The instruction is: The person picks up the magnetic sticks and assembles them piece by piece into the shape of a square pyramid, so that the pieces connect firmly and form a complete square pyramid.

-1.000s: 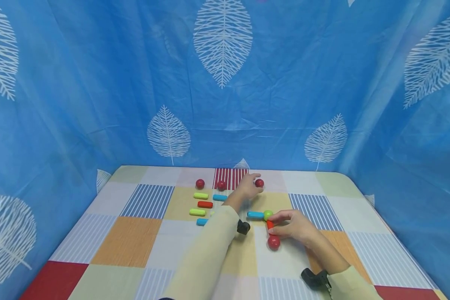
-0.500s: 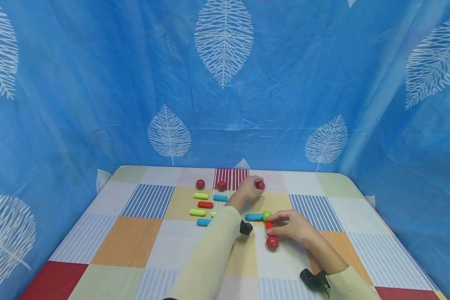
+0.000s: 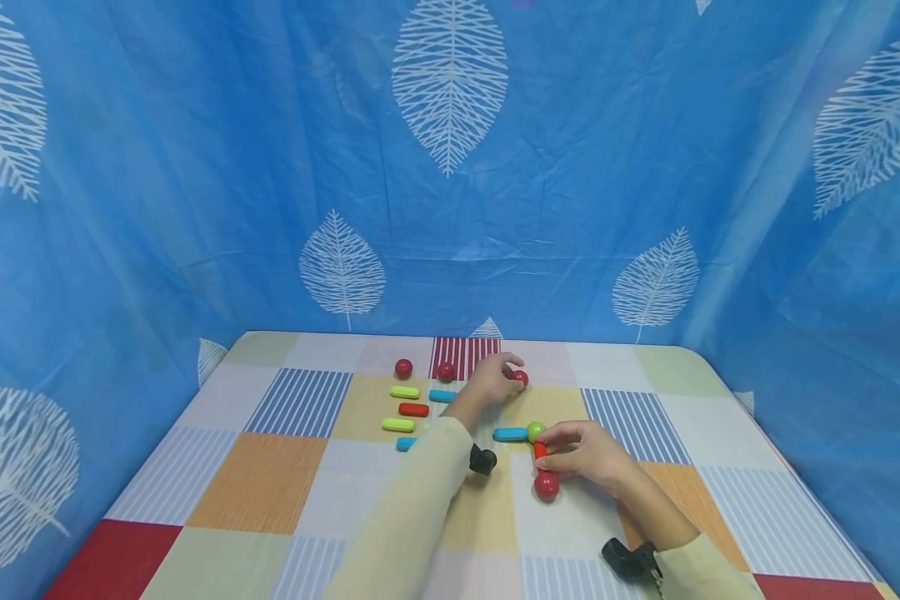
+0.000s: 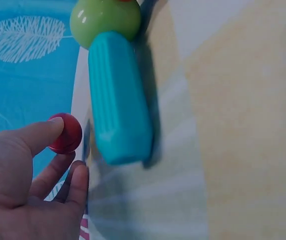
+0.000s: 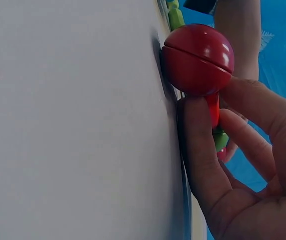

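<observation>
At the back of the table my left hand (image 3: 492, 380) pinches a small red ball (image 4: 67, 134) between thumb and fingers. My right hand (image 3: 591, 454) holds a red stick (image 3: 541, 452) by its sides, fingers partly covering it. A larger-looking red ball (image 5: 197, 60) with a groove round it sits on the stick's near end. At the far end is a green ball (image 3: 536, 431), from which a ribbed blue stick (image 4: 118, 100) points left. This joined piece forms a corner close over the tablecloth.
Left of my left arm lie yellow-green sticks (image 3: 398, 425), a red stick (image 3: 414, 410) and blue sticks (image 3: 442, 396), some partly behind the sleeve. Two red balls (image 3: 403, 368) stand behind them. A blue curtain (image 3: 450, 250) encloses the patchwork-covered table (image 3: 262, 483).
My left hand has closed its fingers on the back red ball and drawn it slightly nearer. The right hand has kept its hold on the red stick, almost still.
</observation>
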Available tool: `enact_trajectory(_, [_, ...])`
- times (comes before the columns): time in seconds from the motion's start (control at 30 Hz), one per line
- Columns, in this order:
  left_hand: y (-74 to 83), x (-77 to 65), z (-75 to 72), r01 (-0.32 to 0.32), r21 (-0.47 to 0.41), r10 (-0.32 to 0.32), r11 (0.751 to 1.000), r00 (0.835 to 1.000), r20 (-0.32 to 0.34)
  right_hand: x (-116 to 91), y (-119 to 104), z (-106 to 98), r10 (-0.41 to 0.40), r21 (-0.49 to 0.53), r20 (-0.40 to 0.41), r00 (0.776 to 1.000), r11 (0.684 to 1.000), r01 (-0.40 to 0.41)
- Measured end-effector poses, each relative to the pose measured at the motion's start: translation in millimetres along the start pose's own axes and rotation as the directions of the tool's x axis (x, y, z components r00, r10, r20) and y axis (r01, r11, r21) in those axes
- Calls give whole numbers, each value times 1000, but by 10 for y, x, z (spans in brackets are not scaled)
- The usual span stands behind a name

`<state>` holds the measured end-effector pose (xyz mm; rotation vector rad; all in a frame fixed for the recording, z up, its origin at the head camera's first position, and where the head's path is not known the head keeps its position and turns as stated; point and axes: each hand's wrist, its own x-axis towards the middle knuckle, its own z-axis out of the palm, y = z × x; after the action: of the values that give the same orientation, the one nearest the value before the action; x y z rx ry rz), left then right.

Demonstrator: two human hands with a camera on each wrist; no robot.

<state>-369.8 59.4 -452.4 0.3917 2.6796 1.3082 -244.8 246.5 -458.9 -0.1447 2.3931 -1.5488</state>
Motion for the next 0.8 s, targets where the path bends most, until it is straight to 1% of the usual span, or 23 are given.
enact_trajectory(0.23, [-51, -110, -116, -34, 10, 35, 999, 999, -29, -14, -9, 5, 9, -2, -4, 1000, 1000, -9])
enact_trajectory(0.4, [-88, -222, -184, -32, -2, 32, 999, 999, -37, -25, -18, 3, 14, -15, -9, 1000, 1000, -14])
enact_trajectory(0.57, [-99, -340, -239, -41, -1, 41, 999, 999, -22, -30, -22, 9, 25, -26, -15, 1000, 999, -25])
enact_trajectory(0.67, [-104, -423, -265, -48, -7, 48, 999, 999, -1, -30, -26, 18, 36, -33, -26, 999, 999, -37])
enact_trajectory(0.8, [-113, -538, -287, -54, 6, 54, 999, 998, 27, -33, -31, 29, 48, -43, -46, 998, 998, -50])
